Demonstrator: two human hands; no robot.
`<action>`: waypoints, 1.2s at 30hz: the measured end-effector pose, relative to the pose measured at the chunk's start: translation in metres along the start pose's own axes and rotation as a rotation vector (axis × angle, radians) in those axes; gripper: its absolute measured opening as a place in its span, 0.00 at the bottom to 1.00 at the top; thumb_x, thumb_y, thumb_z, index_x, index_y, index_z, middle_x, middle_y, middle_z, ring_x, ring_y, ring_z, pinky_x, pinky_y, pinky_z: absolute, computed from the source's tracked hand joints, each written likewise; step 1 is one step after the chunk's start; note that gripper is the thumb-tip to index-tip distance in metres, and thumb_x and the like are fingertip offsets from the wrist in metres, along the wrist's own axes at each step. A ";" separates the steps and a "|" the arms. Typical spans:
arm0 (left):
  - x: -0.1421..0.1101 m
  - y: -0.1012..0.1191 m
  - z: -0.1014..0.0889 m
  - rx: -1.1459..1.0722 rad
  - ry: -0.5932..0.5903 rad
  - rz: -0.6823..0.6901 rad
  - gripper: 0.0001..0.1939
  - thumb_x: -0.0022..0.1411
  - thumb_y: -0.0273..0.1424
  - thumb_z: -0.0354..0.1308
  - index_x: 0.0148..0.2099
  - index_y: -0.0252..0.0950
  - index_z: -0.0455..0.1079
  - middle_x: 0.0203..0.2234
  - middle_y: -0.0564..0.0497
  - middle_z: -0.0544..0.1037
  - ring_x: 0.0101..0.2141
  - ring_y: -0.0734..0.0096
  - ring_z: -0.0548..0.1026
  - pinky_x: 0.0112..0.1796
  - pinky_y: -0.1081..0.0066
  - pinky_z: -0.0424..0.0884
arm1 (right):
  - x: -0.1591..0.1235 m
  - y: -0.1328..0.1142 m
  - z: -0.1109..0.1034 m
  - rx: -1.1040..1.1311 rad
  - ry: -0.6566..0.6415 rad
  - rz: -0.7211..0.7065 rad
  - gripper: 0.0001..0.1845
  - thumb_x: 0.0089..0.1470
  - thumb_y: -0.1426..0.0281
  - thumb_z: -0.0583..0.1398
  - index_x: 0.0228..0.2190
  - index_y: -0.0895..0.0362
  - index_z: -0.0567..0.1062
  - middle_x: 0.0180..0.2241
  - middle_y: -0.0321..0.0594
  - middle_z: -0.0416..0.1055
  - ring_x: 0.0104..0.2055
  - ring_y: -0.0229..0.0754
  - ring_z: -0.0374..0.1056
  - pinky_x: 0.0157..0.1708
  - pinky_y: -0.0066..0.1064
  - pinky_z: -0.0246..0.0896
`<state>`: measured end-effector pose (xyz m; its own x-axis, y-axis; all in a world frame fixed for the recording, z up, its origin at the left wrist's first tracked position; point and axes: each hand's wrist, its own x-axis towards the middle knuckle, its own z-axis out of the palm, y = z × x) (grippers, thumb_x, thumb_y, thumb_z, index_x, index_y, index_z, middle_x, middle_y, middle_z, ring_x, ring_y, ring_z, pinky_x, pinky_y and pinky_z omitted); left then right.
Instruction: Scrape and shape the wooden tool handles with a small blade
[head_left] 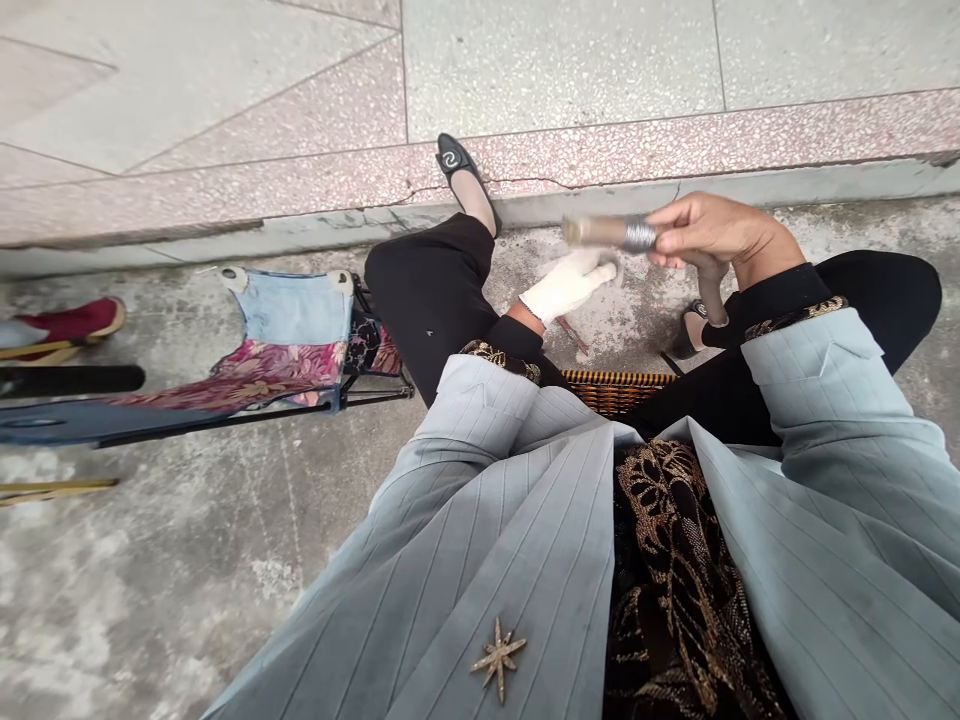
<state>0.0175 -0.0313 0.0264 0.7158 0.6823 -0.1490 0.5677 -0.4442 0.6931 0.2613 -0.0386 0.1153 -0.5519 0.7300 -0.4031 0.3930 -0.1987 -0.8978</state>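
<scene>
My right hand, bare, is closed round a brownish wooden tool. Silvery wire is wound round the tool near my fingers, and its blunt end points left, smeared by motion. A curved brown piece hangs below that hand; whether it belongs to the tool I cannot tell. Lower and to the left, my left hand wears a white glove. Its fingers are curled together at a small greyish thing, too blurred to name. On the concrete under the glove lies a thin reddish-brown object.
Between my knees shows a woven wicker edge. A folding recliner with blue and floral cloth stands at the left, beside a person's red shoe. Ahead, a raised terrazzo step runs across; my left foot rests against it.
</scene>
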 end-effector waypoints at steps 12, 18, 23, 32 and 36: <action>-0.001 0.008 0.010 0.222 -0.173 -0.043 0.20 0.77 0.36 0.45 0.55 0.34 0.76 0.45 0.45 0.83 0.47 0.60 0.80 0.48 0.68 0.69 | 0.026 0.026 -0.001 -0.337 0.470 0.207 0.37 0.55 0.37 0.62 0.46 0.57 0.81 0.29 0.46 0.74 0.35 0.51 0.69 0.35 0.42 0.64; -0.004 0.004 0.013 0.352 -0.177 -0.018 0.21 0.76 0.37 0.45 0.56 0.35 0.76 0.47 0.43 0.83 0.48 0.57 0.80 0.46 0.66 0.69 | 0.036 0.029 0.006 -0.887 0.225 0.417 0.20 0.57 0.55 0.69 0.42 0.59 0.85 0.35 0.50 0.79 0.40 0.55 0.73 0.40 0.43 0.65; -0.002 -0.001 0.007 0.309 -0.150 0.003 0.21 0.75 0.36 0.45 0.56 0.35 0.75 0.47 0.44 0.82 0.46 0.60 0.79 0.48 0.65 0.69 | 0.024 0.025 0.008 -0.621 -0.245 0.443 0.10 0.59 0.68 0.68 0.40 0.61 0.86 0.24 0.38 0.73 0.28 0.37 0.64 0.35 0.35 0.59; 0.001 -0.008 0.010 -0.015 -0.032 -0.015 0.29 0.79 0.46 0.37 0.47 0.33 0.75 0.40 0.42 0.82 0.41 0.64 0.75 0.44 0.63 0.73 | 0.001 0.003 -0.004 0.023 -0.012 -0.006 0.34 0.43 0.43 0.72 0.41 0.56 0.79 0.29 0.38 0.71 0.30 0.39 0.62 0.34 0.35 0.59; -0.002 0.001 0.006 -0.031 -0.053 -0.038 0.17 0.75 0.35 0.46 0.45 0.33 0.75 0.39 0.44 0.82 0.40 0.64 0.77 0.46 0.66 0.72 | 0.007 0.009 0.001 0.181 0.247 -0.089 0.31 0.52 0.42 0.67 0.41 0.55 0.73 0.29 0.37 0.68 0.31 0.38 0.59 0.36 0.35 0.58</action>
<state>0.0189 -0.0365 0.0227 0.7150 0.6660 -0.2126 0.5828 -0.3998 0.7075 0.2606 -0.0358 0.1047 -0.3743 0.8820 -0.2863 0.2014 -0.2241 -0.9535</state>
